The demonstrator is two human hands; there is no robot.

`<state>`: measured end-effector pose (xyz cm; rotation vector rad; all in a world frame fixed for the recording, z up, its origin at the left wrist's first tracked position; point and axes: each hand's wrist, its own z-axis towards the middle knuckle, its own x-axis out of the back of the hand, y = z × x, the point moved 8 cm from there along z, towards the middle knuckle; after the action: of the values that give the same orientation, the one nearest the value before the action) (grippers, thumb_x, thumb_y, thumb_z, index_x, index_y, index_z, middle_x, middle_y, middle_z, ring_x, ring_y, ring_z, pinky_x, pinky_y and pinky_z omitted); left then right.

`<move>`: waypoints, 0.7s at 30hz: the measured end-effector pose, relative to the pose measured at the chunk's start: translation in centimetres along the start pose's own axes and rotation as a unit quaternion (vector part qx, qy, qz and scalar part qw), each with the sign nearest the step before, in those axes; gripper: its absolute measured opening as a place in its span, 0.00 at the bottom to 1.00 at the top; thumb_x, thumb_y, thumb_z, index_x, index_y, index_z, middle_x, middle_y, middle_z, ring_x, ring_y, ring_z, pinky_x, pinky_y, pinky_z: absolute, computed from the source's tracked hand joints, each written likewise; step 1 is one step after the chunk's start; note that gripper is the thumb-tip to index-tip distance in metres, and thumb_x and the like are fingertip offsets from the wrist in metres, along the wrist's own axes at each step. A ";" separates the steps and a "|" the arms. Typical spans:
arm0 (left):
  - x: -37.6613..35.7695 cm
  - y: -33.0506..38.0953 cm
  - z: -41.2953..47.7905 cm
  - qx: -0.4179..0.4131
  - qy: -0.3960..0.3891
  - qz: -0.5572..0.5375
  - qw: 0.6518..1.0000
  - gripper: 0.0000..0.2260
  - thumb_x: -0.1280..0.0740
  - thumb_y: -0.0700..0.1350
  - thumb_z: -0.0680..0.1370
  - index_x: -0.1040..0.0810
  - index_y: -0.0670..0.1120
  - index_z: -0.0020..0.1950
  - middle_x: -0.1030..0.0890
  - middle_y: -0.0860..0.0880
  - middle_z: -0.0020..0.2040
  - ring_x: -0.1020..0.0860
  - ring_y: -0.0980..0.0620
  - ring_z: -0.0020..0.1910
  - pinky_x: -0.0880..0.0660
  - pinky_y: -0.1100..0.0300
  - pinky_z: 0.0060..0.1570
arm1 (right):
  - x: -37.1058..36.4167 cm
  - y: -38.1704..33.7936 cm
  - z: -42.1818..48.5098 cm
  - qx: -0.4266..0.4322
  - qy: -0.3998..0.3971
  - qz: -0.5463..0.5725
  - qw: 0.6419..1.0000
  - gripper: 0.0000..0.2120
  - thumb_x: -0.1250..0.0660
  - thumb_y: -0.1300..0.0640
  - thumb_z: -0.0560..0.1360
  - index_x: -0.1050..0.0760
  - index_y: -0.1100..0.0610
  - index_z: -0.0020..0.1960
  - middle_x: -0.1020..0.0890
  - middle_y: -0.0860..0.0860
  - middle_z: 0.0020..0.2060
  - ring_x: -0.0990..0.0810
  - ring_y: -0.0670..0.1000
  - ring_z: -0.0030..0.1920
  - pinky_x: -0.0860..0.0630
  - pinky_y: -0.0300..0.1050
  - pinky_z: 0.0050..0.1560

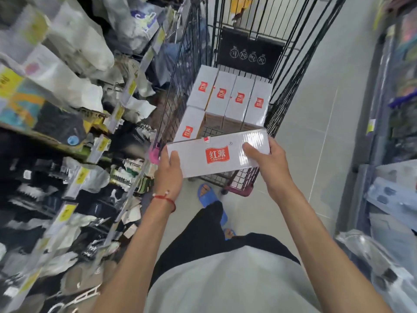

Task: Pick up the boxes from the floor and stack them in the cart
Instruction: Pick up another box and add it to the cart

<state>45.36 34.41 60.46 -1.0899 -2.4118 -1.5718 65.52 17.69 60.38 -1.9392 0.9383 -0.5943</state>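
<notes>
I hold a white box with a red logo (pixel 217 153) level over the near end of the wire shopping cart (pixel 291 86). My left hand (pixel 169 170) grips its left end and my right hand (pixel 268 161) grips its right end. Inside the cart, several identical white boxes (pixel 230 98) stand side by side in a row at the far end. One more white box (pixel 189 125) lies against the cart's left wall in front of them. The cart floor to the right of that box shows bare wire.
Store shelves (pixel 67 123) packed with bagged goods and yellow price tags line the left side, close to the cart. More shelving (pixel 392 109) runs along the right. Pale tiled floor (pixel 316 136) lies between. My blue sandal (pixel 209 197) stands just behind the cart.
</notes>
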 end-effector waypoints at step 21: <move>-6.5 -3.3 7.8 0.277 0.140 -0.094 0.946 0.22 0.49 0.50 0.86 0.43 0.50 0.81 0.40 0.47 0.80 0.39 0.47 0.77 0.44 0.57 0.75 | -7.8 -2.5 21.3 -0.120 -0.203 -0.249 0.940 0.22 0.28 0.60 0.79 0.33 0.56 0.68 0.17 0.50 0.57 0.16 0.45 0.49 0.22 0.31 0.33</move>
<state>50.70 36.69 51.49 -0.5075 -2.5609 -0.8954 76.82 35.47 51.52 -2.4197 0.2616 -0.3391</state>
